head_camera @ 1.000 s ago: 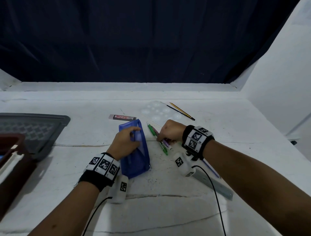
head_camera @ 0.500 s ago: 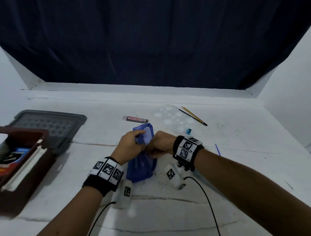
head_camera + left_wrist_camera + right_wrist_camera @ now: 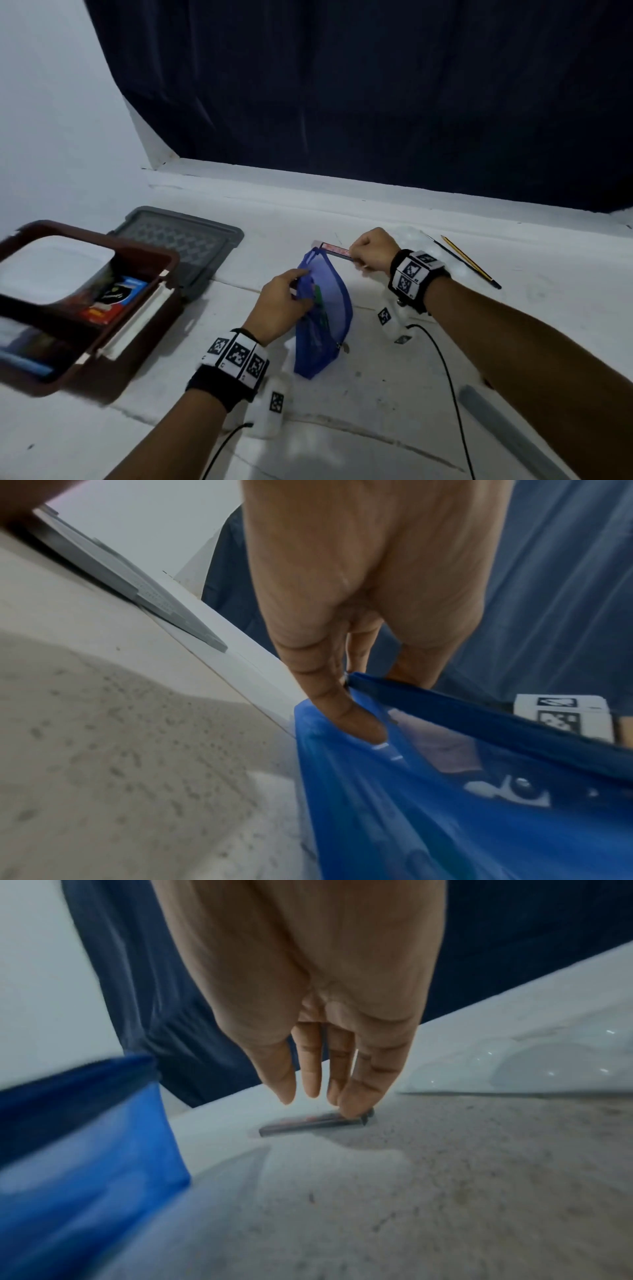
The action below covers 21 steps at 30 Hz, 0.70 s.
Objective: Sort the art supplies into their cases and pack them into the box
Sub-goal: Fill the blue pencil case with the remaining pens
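From the head camera, the left hand (image 3: 281,305) is pinching the near lip of a blue mesh pouch (image 3: 325,315) that stands in the middle of the white table (image 3: 376,394), mouth pulled apart, with a green pen (image 3: 318,294) and some other pens showing inside it. The right hand (image 3: 373,250) is out past the far end of the pouch, fingertips down on one end of a small flat lead case (image 3: 334,249) with a reddish label, which lies on the table just beyond the pouch's far corner. Off to the left there's a brown box (image 3: 102,329) with a few packs already in it, and its grey lid (image 3: 185,240) lies flat behind it. A yellow pencil (image 3: 469,262) and a thin dark brush (image 3: 442,248) sit well apart to the right, and a grey ruler (image 3: 507,428) lies under the right forearm. Left wrist camera: the thumb and fingers (image 3: 346,712) are clamped on the pouch's edge, thumb on the outside, the blue mesh hanging below the grip. Right wrist camera: fingers (image 3: 359,1093) hang fairly straight, one tip touching the case's right end, the others just above it, so it's pressing rather than gripping; the pouch is off to the left, apart from that hand.
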Tool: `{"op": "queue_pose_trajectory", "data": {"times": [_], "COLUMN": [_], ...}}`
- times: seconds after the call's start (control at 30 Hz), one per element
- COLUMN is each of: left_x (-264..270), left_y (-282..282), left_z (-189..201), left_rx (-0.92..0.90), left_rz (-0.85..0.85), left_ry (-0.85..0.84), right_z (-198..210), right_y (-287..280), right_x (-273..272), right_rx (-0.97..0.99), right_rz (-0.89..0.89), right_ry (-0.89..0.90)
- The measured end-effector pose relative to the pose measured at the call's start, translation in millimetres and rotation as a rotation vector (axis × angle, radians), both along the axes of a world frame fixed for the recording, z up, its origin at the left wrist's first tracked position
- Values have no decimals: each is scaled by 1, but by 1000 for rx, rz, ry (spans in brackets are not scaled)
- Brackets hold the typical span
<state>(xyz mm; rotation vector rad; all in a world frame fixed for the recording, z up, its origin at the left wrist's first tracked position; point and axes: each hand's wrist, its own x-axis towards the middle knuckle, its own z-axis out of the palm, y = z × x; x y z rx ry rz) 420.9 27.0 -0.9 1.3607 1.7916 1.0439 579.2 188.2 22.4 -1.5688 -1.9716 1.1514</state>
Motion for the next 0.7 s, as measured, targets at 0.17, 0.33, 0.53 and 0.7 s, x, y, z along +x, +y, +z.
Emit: {"op": "queue_pose_trajectory", "data": {"times": [0.17,0.33,0.53,0.7], "left_x": [-2,5,24,55], "left_y": [8,13,24,30], "left_z": [-6,-11,-14,-16], "left_rx": [-1,-27,-29,-21], "left_rz": [-49,-79,-169,-333], "left_ry": [23,112,175,214], "right_z": [-11,-12,13,34], "right_y": [23,20,-6,-62], "right_x": [-32,-30,49,150], "right_rx": [210,180,112,-9], "right_rz": [202,278,279,276], "right_ry": [-473,-596,-582,-506]}}
